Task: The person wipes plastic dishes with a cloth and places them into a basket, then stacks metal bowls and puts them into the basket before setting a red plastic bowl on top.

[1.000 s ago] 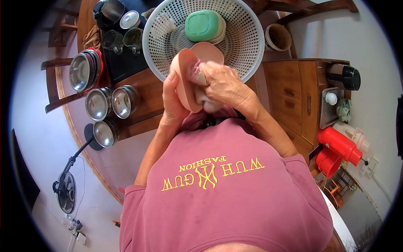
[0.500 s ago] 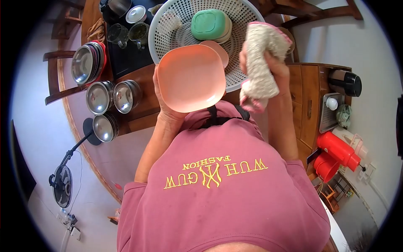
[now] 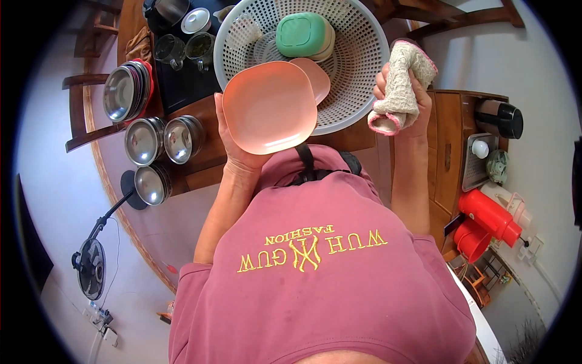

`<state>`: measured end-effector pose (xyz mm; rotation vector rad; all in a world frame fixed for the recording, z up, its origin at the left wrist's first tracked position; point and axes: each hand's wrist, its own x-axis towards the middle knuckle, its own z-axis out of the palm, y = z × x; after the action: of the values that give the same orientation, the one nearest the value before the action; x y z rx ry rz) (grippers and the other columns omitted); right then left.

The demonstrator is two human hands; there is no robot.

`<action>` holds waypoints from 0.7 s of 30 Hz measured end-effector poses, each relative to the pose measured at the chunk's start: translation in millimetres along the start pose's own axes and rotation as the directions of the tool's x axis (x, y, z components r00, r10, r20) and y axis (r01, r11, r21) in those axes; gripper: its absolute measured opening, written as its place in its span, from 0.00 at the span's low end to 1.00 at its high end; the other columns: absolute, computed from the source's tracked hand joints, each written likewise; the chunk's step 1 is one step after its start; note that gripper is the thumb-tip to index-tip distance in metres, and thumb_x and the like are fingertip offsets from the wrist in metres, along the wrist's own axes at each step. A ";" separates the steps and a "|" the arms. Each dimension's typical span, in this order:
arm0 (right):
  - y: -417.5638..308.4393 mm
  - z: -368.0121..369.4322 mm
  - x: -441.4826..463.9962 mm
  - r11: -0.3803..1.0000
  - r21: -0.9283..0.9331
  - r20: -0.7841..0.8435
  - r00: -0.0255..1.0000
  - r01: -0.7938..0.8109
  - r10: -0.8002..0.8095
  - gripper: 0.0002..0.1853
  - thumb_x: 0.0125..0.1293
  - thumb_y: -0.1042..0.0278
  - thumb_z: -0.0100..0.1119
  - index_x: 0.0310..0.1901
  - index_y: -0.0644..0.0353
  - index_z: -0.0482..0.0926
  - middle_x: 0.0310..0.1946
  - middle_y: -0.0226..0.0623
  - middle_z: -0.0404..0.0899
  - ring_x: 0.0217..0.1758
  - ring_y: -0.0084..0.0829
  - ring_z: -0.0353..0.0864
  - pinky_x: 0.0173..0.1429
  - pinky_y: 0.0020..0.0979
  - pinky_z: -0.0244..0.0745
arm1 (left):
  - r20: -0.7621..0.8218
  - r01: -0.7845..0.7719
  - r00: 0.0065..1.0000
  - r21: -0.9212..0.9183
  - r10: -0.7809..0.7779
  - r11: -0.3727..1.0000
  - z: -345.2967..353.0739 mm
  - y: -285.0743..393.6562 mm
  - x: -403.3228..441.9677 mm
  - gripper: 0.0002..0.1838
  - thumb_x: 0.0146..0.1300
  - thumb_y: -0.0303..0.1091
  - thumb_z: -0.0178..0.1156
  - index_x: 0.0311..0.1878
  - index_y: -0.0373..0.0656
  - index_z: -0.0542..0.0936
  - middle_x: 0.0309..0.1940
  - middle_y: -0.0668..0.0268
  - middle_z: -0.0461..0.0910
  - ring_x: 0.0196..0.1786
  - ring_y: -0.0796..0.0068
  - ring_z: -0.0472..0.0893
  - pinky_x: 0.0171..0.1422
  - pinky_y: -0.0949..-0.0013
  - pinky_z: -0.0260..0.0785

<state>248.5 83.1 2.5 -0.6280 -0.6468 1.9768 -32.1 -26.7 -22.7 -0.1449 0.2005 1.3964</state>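
A square pink dish with rounded corners (image 3: pixel 270 108) faces up in my left hand (image 3: pixel 237 145), which grips it from its left and lower side, fingers mostly hidden beneath. To the right, my right hand (image 3: pixel 418 103) is closed around a bunched cream cloth with pink edging (image 3: pixel 401 82), apart from the dish. Behind the dish is a large grey perforated basket (image 3: pixel 357 79). In it lie a green container (image 3: pixel 301 34) over a cream one, and another pink piece (image 3: pixel 315 82), partly hidden by the dish.
Stacked metal bowls (image 3: pixel 143 141) stand on the left of the wooden table (image 3: pixel 206 136), near a black tray (image 3: pixel 182 91) with glass cups (image 3: pixel 199 50). A wooden cabinet (image 3: pixel 445 145) and a red thermos (image 3: pixel 488 212) are at the right. A fan (image 3: pixel 91 267) stands lower left.
The dish has turned from edge-on to face-up and moved slightly left since half a second ago. My right hand has drawn the cloth away from it, out to the right.
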 end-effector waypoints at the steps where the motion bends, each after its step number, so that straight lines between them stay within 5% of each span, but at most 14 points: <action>1: 2.1 -2.4 -0.5 1.000 0.011 -0.009 1.000 -0.018 0.018 0.21 0.74 0.53 0.51 0.52 0.66 0.70 0.36 0.37 0.70 0.33 0.28 0.69 0.35 0.29 0.71 | -0.019 -0.013 1.000 0.007 0.013 1.000 -0.7 0.1 0.0 0.38 0.70 0.69 0.43 0.68 0.46 0.70 0.65 0.58 0.72 0.65 0.55 0.71 0.69 0.43 0.64; 7: 19.1 -15.7 1.1 0.998 -0.044 -0.261 0.964 0.034 -0.044 0.20 0.76 0.56 0.49 0.53 0.69 0.72 0.40 0.41 0.74 0.36 0.30 0.74 0.36 0.30 0.74 | -0.025 -0.014 1.000 -0.045 0.013 0.999 -2.7 -2.6 2.2 0.38 0.69 0.69 0.45 0.67 0.47 0.71 0.65 0.58 0.72 0.65 0.55 0.72 0.69 0.42 0.65; 21: 23.1 -64.5 -2.1 1.000 0.008 -0.383 0.924 0.014 -0.010 0.19 0.76 0.56 0.48 0.51 0.69 0.73 0.35 0.44 0.77 0.35 0.33 0.77 0.38 0.33 0.76 | -0.153 -0.119 0.982 -0.019 0.115 0.993 -1.3 3.0 0.5 0.37 0.65 0.70 0.52 0.60 0.47 0.78 0.59 0.63 0.79 0.62 0.60 0.76 0.68 0.48 0.68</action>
<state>277.5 83.4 -59.5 -0.9703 -0.3958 1.7741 -35.1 -26.1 -24.0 -0.2668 0.3205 1.5066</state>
